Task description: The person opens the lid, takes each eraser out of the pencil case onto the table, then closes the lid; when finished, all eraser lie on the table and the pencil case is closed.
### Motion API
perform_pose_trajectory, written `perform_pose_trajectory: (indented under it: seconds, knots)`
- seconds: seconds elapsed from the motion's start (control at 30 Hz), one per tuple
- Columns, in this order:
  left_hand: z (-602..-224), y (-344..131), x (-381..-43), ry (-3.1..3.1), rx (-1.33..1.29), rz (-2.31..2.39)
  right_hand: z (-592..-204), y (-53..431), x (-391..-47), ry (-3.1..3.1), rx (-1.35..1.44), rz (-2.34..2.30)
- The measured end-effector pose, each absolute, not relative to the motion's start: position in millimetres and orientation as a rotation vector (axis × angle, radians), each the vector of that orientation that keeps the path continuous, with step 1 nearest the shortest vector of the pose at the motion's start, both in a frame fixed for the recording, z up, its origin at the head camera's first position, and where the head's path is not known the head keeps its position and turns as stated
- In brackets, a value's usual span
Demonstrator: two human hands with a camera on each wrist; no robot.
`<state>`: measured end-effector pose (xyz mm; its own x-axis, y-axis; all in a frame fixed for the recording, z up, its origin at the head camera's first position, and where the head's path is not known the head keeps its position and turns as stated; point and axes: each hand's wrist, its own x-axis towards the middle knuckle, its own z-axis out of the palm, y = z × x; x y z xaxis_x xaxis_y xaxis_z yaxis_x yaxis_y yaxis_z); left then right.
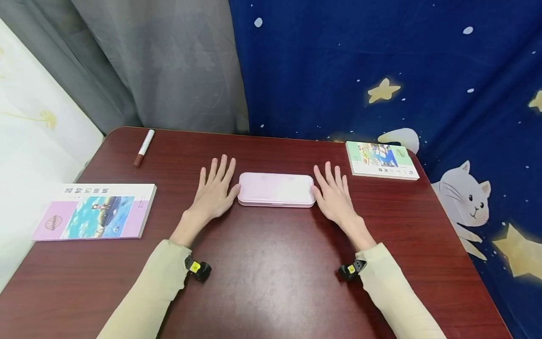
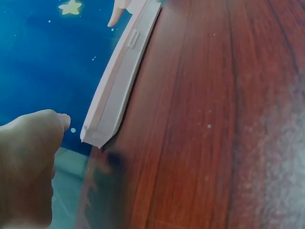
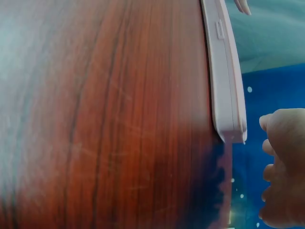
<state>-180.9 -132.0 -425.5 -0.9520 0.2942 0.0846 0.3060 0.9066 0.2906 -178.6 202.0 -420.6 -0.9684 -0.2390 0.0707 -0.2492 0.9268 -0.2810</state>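
Observation:
A pale pink pencil case (image 1: 276, 189), its lid closed, lies flat on the dark red wooden table (image 1: 262, 282). Its front side with a small latch faces the person, and the case (image 2: 116, 81) also runs along the table in the left wrist view. My left hand (image 1: 214, 190) is at the case's left end, fingers straight and spread, thumb tip right by the corner. At the opposite end my right hand (image 1: 334, 195) is likewise spread, its thumb right beside the case (image 3: 228, 81) edge. Neither hand grips anything.
A purple-and-white book (image 1: 101, 212) lies at the left. Behind it is a white marker with a brown cap (image 1: 144, 148). A smaller green-and-white book (image 1: 382, 161) rests near the back right corner. Grey and blue curtains (image 1: 305, 70) hang behind the table's far edge.

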Motion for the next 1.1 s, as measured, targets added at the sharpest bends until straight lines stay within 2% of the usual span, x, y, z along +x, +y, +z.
perform_pose_trajectory:
  seconds: [0.57,1.1]
  knots:
    - [-427.4,-86.5,-177.5,-2.984,-0.775,-0.335,-422.6,156.2,-172.8,-3.033,0.721,0.308]
    - [-423.4,-75.8,-176.7,-2.997,-0.890,-0.205,-428.5,138.0,-171.0,-2.985,0.802,0.114]
